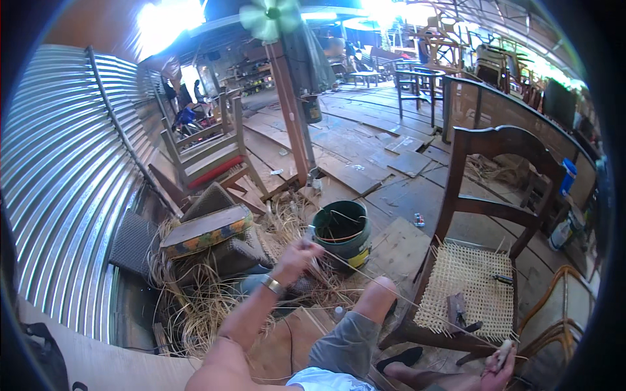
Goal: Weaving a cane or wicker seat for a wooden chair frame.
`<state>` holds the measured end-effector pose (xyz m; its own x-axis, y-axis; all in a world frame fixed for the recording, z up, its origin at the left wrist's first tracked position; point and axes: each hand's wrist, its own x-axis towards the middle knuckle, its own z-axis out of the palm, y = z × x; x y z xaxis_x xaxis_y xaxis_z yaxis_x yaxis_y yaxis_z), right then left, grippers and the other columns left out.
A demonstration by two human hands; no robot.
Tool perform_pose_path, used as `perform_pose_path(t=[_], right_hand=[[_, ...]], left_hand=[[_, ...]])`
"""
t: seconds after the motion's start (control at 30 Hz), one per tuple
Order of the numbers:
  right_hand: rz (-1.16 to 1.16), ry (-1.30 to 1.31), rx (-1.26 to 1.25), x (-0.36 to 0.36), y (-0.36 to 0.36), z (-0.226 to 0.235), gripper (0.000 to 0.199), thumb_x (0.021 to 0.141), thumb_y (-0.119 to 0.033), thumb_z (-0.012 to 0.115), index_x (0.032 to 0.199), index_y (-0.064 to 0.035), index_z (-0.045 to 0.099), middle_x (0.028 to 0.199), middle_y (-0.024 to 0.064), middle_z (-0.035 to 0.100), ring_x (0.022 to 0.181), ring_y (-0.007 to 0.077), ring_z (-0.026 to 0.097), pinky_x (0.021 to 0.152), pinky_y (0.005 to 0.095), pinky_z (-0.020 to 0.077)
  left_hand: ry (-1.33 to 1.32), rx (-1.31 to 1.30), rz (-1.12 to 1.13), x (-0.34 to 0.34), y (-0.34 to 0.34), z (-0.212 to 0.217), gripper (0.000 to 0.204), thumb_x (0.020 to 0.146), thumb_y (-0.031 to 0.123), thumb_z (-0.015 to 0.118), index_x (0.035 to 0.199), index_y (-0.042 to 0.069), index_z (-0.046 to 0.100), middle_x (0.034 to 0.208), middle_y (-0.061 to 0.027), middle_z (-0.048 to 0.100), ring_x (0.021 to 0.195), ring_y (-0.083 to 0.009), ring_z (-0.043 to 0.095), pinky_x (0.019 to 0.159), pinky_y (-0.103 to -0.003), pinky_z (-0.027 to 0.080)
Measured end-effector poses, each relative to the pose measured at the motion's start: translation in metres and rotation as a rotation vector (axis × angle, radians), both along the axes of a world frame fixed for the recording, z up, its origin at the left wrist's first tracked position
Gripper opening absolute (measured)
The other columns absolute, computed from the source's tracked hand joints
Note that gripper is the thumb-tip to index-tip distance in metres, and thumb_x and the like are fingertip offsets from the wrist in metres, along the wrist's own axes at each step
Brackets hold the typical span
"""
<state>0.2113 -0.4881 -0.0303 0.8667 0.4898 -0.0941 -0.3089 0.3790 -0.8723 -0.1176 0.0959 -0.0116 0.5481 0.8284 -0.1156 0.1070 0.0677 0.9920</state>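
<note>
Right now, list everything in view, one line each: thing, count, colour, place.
wooden chair: one, dark brown, right, with a pale woven cane seat
bucket: one, green, centre floor
cane strand: one, pale, stretched from the left hand toward the chair seat
loose cane strips: a heap, straw-coloured, lower left floor
cushions: a stack, dark with a patterned top one, left of the bucket
corrugated wall: one, grey metal, far left
fan: one, pale green, top, on a post
left hand: raised, pinching the strand
right hand: lower right, gripping a pale handle
</note>
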Motion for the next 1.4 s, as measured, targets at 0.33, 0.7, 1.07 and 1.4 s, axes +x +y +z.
perform_pose_path(t=[0.33,0.7,1.07,1.4], right_hand=[[-0.288,-0.035,-0.097,0.095,-0.230,-0.018,0.022,0.105,-0.029,0.052,0.121,-0.0156,0.058,0.092,-0.0021,0.059,0.069,0.0036,0.054,0.052,0.0180,0.0411],[-0.389,-0.330,-0.295,-0.019,0.128,0.037,0.028,0.107,-0.033,0.048,0.121,-0.0091,0.051,0.101,0.0084,0.060,0.077,0.0136,0.060,0.062,0.0278,0.0533],[-0.293,-0.127,-0.014,-0.060,0.170,0.023,0.016,0.106,-0.020,0.051,0.118,-0.0101,0.055,0.098,0.0039,0.059,0.077,0.0102,0.060,0.060,0.0265,0.0517],[-0.552,0.027,0.126,-0.058,0.012,0.053,0.020,0.102,-0.025,0.057,0.119,-0.0148,0.060,0.096,0.0004,0.062,0.075,0.0063,0.056,0.052,0.0207,0.0410]], left_hand=[[0.605,0.818,0.853,-0.252,0.269,0.020,0.020,0.082,0.017,0.074,0.092,0.002,0.064,0.084,-0.0099,0.070,0.077,-0.0244,0.066,0.072,-0.041,0.053],[-0.230,0.045,-0.241,0.131,-0.113,0.094,0.009,0.099,0.010,0.057,0.103,0.018,0.059,0.092,-0.0100,0.074,0.046,-0.0006,0.037,0.040,-0.019,0.029],[-0.107,0.245,-0.646,0.179,-0.259,0.027,0.014,0.101,0.018,0.062,0.099,0.006,0.055,0.070,0.0030,0.054,0.063,-0.0056,0.049,0.056,-0.026,0.041],[0.417,1.520,0.209,0.158,0.073,0.052,0.009,0.087,0.007,0.065,0.086,0.000,0.060,0.085,-0.0175,0.059,0.086,-0.0336,0.060,0.077,-0.040,0.048]])
